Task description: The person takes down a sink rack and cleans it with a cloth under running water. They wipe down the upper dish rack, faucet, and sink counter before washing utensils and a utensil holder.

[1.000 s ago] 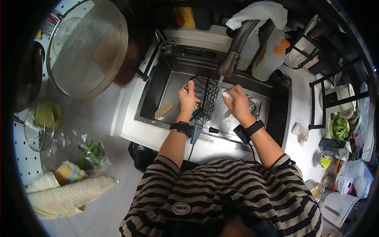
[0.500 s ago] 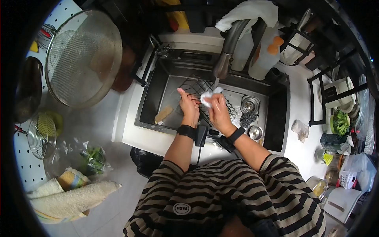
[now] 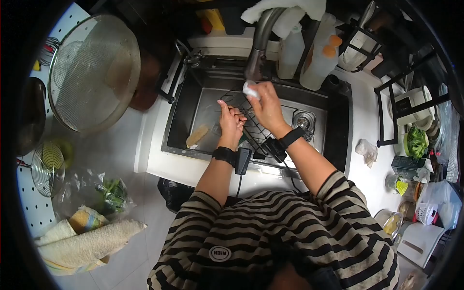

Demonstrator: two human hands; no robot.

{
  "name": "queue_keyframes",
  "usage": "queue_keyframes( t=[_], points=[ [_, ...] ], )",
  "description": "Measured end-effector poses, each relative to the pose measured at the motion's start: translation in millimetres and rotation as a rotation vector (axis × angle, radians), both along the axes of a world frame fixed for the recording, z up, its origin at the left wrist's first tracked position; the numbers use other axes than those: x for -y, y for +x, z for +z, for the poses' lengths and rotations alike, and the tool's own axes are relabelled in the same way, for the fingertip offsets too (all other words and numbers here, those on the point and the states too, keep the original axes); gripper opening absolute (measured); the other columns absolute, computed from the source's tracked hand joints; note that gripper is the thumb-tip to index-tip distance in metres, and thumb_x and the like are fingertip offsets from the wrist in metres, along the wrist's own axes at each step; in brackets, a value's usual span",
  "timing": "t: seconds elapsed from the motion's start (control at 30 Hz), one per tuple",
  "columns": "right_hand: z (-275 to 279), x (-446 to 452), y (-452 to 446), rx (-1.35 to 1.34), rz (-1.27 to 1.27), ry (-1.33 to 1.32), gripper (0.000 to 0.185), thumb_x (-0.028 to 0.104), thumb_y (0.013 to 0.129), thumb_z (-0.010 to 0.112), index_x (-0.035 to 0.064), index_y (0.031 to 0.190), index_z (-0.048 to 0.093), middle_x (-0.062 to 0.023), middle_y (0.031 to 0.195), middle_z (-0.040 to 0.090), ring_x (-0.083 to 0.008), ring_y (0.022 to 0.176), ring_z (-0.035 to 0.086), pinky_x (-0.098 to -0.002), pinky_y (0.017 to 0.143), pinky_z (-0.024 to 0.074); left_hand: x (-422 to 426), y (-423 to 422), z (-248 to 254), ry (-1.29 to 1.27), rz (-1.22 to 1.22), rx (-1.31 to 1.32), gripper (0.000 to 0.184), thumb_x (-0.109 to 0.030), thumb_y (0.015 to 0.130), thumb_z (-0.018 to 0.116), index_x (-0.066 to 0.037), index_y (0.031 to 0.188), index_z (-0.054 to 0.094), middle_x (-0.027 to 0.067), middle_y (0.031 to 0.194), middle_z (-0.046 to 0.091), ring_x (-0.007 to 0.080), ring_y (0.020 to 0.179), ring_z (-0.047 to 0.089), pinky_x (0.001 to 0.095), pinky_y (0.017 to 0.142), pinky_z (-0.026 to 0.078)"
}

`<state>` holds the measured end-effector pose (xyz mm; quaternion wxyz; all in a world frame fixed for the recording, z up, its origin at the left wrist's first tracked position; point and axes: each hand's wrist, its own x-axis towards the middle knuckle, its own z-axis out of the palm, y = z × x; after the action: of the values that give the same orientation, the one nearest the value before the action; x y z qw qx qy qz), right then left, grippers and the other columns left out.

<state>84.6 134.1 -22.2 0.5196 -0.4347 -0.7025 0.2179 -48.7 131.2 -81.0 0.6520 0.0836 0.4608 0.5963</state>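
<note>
In the dark sink (image 3: 212, 99), a black wire rack (image 3: 253, 126) is tilted up between my hands. My left hand (image 3: 232, 123) grips its left side, thumb pointing up and fingers curled at the wires. Closed on a small white wad, perhaps a cloth or sponge, my right hand (image 3: 267, 106) is above the rack's far right part. The white wad (image 3: 250, 89) shows between thumb and fingers, just below the faucet (image 3: 256, 63). A tan, oblong piece (image 3: 197, 136) lies on the sink floor left of my left hand.
A round drain strainer (image 3: 303, 121) sits in the right of the sink. Cloudy bottles (image 3: 319, 63) stand behind it. A crumpled plastic bag (image 3: 367, 151) lies on the right counter. A large mesh sieve (image 3: 94, 72) hangs at left, above a towel (image 3: 92, 244).
My right hand has moved up and away from my body with the white wad, toward the faucet. The rack is tilted differently, and my left hand remains at its left side.
</note>
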Motion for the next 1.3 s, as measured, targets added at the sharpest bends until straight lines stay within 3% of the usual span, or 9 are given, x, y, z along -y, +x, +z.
queue_keyframes(
  t=[0.27,0.5,0.7,0.9,1.0,1.03,1.1,1.13,1.3],
  points=[
    [-59,47,31,0.170,0.110,-0.242,0.015,0.004,0.078,0.060,-0.0009,0.092,0.056,-0.0134,0.085,0.050,-0.0300,0.078,0.053,-0.0331,0.066,0.0439,-15,-37,10,-0.006,0.184,-0.063,0.054,-0.065,0.080,0.043,-0.013,0.065,0.036,-0.0012,0.056,0.037,0.0146,0.042,0.047,0.0212,0.033,0.024],
    [-6,-15,4,-0.126,-0.023,-0.097,0.018,0.012,0.082,0.057,-0.0006,0.095,0.056,-0.0170,0.087,0.055,-0.0331,0.080,0.055,-0.0344,0.071,0.0438,-6,-12,18,0.047,0.085,-0.144,0.054,-0.063,0.082,0.042,-0.012,0.065,0.037,-0.0016,0.052,0.036,0.0142,0.036,0.047,0.0217,0.029,0.026],
    [-18,16,6,0.195,0.052,-0.206,0.018,0.010,0.080,0.056,0.0011,0.096,0.055,-0.0229,0.091,0.058,-0.0417,0.087,0.054,-0.0418,0.071,0.0448,-11,-24,22,0.053,0.204,-0.133,0.054,-0.062,0.082,0.043,-0.011,0.067,0.036,-0.0021,0.052,0.033,0.0141,0.038,0.050,0.0200,0.030,0.027],
    [-13,-28,23,-0.294,-0.039,-0.356,0.032,0.017,0.088,0.053,0.0030,0.117,0.049,-0.0069,0.104,0.058,-0.0124,0.092,0.052,-0.0255,0.082,0.0411,-7,-27,16,0.051,0.024,-0.172,0.055,-0.064,0.080,0.044,-0.010,0.072,0.037,-0.0018,0.054,0.034,0.0131,0.039,0.047,0.0206,0.029,0.028],
    [6,-60,28,-0.435,0.287,-0.506,0.033,0.010,0.091,0.048,0.0048,0.123,0.045,-0.0020,0.109,0.055,-0.0124,0.095,0.051,-0.0250,0.084,0.0401,1,-12,11,0.011,-0.035,-0.150,0.056,-0.066,0.079,0.044,-0.011,0.077,0.038,-0.0016,0.053,0.032,0.0117,0.041,0.044,0.0205,0.031,0.026],
    [21,-61,31,-0.614,0.350,-0.874,0.032,0.009,0.090,0.047,0.0048,0.122,0.046,-0.0021,0.109,0.055,-0.0126,0.098,0.050,-0.0259,0.087,0.0391,1,-8,7,-0.008,-0.031,-0.137,0.056,-0.066,0.079,0.044,-0.011,0.074,0.038,-0.0014,0.053,0.032,0.0121,0.042,0.044,0.0204,0.031,0.025],
    [13,-62,43,-0.628,0.383,-0.826,0.031,0.005,0.089,0.047,0.0058,0.120,0.049,-0.0019,0.109,0.055,-0.0123,0.099,0.051,-0.0259,0.087,0.0391,3,-6,0,-0.036,-0.033,-0.093,0.056,-0.066,0.079,0.044,-0.012,0.070,0.037,-0.0012,0.054,0.032,0.0131,0.042,0.046,0.0205,0.031,0.026],
    [-1,-57,52,-0.378,0.318,-0.454,0.031,0.003,0.088,0.047,0.0054,0.118,0.050,-0.0021,0.109,0.056,-0.0121,0.098,0.052,-0.0254,0.086,0.0398,3,-7,-4,-0.044,-0.037,-0.060,0.056,-0.066,0.079,0.043,-0.012,0.068,0.036,-0.0013,0.054,0.033,0.0138,0.041,0.048,0.0208,0.031,0.026],
    [-15,-16,79,-0.596,0.348,-0.838,0.024,0.011,0.085,0.049,0.0025,0.107,0.054,-0.0010,0.094,0.059,-0.0109,0.084,0.055,-0.0234,0.075,0.0427,6,-3,-15,-0.104,-0.008,0.026,0.056,-0.066,0.080,0.043,-0.013,0.064,0.035,-0.0009,0.057,0.035,0.0153,0.042,0.050,0.0210,0.030,0.024]
  ],
)
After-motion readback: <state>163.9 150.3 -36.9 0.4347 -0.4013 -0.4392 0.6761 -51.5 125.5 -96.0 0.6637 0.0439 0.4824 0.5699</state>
